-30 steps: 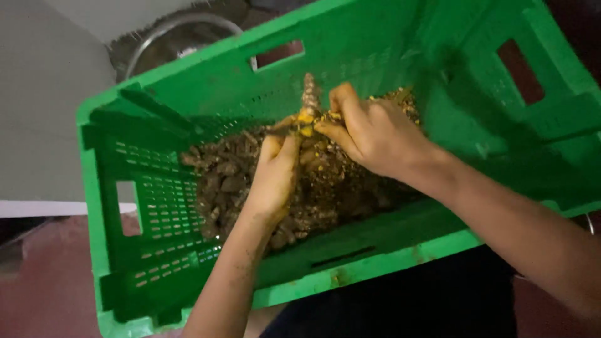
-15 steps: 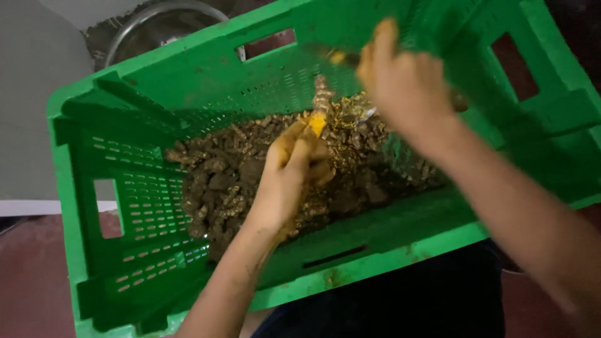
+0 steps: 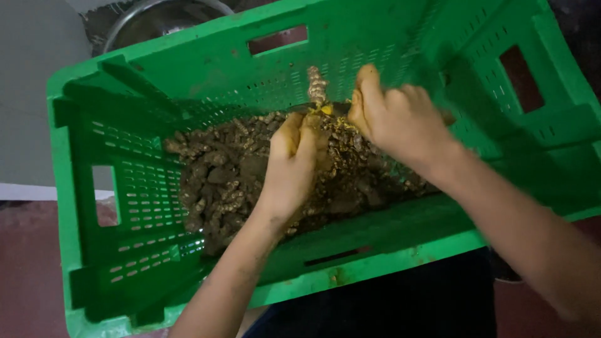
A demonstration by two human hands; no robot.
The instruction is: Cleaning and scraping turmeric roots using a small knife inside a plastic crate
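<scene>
A produce-sorting spot: green plastic crate (image 3: 94, 188) of muddy roots (image 3: 225, 175), steel basin (image 3: 156, 19) behind.

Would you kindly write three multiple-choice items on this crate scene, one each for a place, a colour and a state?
1. Where does the heap of muddy roots lie?
A on the floor
B inside the crate
C in the metal bowl
2. What colour is the crate?
A green
B blue
C red
3. How is the knobbly root piece held?
A lying loose
B buried
C upright above the left hand, with the right hand close beside it
Answers: B, the roots rest on the crate's floor; A, its walls are green; C, it sticks up between both hands.
</scene>
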